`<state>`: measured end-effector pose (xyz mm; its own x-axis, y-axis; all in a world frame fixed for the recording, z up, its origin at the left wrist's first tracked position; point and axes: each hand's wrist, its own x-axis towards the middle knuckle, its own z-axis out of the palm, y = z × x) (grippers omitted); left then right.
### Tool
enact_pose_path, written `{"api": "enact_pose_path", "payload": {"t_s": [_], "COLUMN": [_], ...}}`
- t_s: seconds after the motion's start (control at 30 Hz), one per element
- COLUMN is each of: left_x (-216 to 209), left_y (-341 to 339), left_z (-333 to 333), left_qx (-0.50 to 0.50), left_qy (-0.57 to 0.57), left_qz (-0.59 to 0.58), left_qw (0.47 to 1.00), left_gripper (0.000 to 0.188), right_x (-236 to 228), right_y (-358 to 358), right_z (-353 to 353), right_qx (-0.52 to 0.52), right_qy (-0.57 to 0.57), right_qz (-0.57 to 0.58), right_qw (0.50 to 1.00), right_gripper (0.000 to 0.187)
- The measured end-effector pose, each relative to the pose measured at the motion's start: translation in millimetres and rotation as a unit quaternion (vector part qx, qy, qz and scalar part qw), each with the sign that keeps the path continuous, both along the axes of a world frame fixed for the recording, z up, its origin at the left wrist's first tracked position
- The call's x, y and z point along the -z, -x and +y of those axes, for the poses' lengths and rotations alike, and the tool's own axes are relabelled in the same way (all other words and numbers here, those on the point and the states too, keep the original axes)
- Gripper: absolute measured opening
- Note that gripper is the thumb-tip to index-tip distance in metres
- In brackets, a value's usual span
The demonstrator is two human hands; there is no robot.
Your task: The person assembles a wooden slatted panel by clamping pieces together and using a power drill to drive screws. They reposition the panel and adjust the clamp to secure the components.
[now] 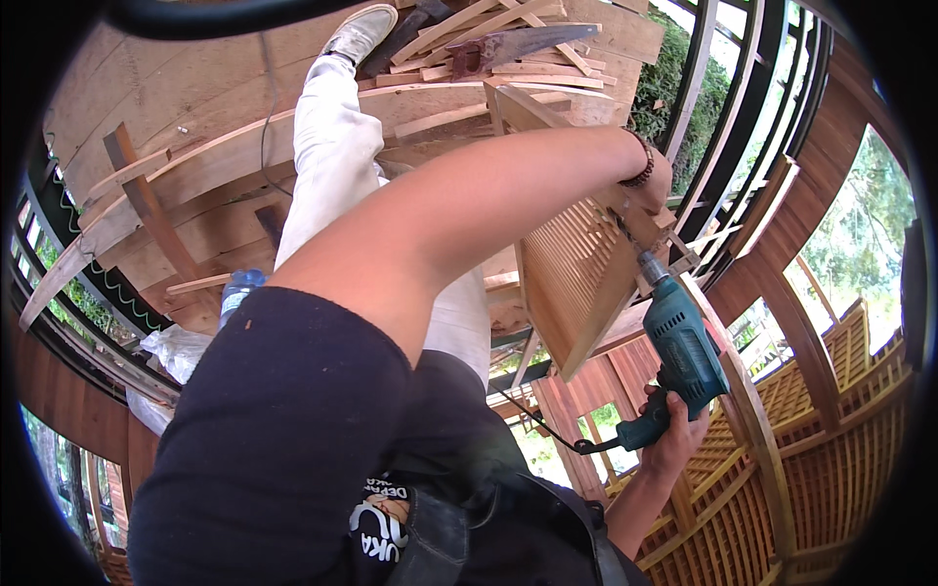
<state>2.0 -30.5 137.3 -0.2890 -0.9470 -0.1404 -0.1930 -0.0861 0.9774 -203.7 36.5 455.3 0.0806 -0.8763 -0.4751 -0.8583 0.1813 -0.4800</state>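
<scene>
Two hands visible. Right hand (676, 430) wrapped round handle of teal drill (684, 342), chuck near edge of slatted wooden panel (567, 288). Left hand (659, 184) by panel's upper end, fingers hidden, can't tell grip. Bit tip unclear.

This was a carpentry work site in a timber structure partly open to the outdoors. A handsaw (518, 46) lay on loose wood strips (445, 37) at the top centre, above a floor of wooden boards (210, 83) in the upper left. A corded drill (681, 337) and a slatted wooden panel (576, 342) stood out right of centre, yellowish latticework (831, 474) filled the lower right, and greenery (670, 73) showed past dark bars (760, 83) at upper right.
</scene>
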Motion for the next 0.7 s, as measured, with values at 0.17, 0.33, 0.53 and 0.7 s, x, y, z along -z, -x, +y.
{"api": "enact_pose_path", "payload": {"t_s": [0.17, 0.33, 0.53, 0.7], "left_x": [0.4, 1.0, -5.2, -4.1], "left_y": [-1.9, -3.1, -6.9, -9.7], "left_z": [5.1, 12.5, 19.1, 22.5], "left_qx": [0.006, -0.017, -0.016, -0.002], "left_qy": [-0.002, 0.02, 0.011, 0.004], "left_qz": [0.022, 0.044, 0.052, 0.05], "left_qw": [1.0, 0.999, 0.998, 0.999], "left_gripper": [0.042, 0.042, 0.042, 0.043], "right_x": [-4.1, -3.1, -4.9, -6.7], "right_y": [2.2, 5.9, 6.4, 3.7], "right_z": [-5.6, -6.9, -8.1, -5.7], "right_qx": [-0.004, -0.017, -0.007, -0.003], "right_qy": [-0.014, -0.005, -0.01, -0.002], "right_qz": [-0.01, -0.015, -0.012, -0.006], "right_qw": [1.0, 1.0, 1.0, 1.0], "right_gripper": [0.037, 0.039, 0.037, 0.037]}}
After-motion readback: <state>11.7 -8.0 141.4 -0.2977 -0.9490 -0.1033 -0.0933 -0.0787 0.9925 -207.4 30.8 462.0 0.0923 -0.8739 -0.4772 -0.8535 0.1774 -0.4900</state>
